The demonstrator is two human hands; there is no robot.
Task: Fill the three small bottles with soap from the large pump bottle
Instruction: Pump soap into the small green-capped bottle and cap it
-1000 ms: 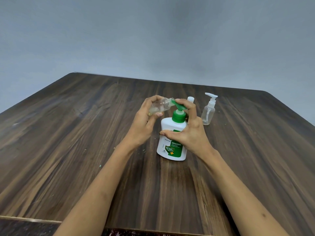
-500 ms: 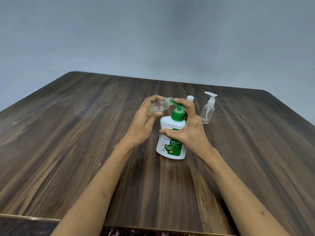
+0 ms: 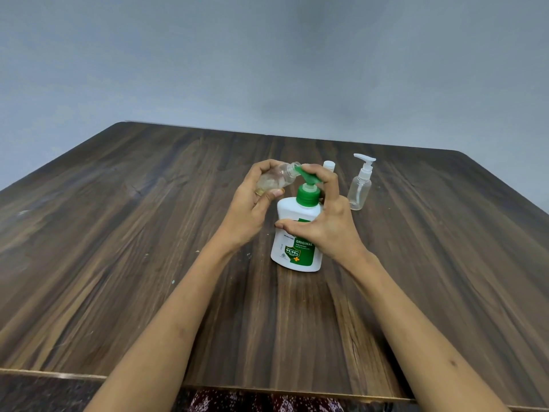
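A white large pump bottle point(image 3: 292, 251) with a green label and green pump head stands upright at the table's middle. My right hand point(image 3: 325, 221) grips it, thumb across the front and fingers on top of the pump head. My left hand point(image 3: 252, 203) holds a small clear bottle point(image 3: 277, 179) tilted on its side, its open mouth against the green spout. A second small clear bottle point(image 3: 360, 188) with a white pump top stands to the right. Behind my right hand only the white top of a third small bottle point(image 3: 329, 165) shows.
The dark wooden table point(image 3: 118, 233) stretches wide on both sides, with its near edge at the bottom of the view. A plain grey wall rises behind its far edge.
The pump head sits slightly higher or lower between frames under my right fingers. Both hands and the small bottle stay at the spout; the view shifted a little.
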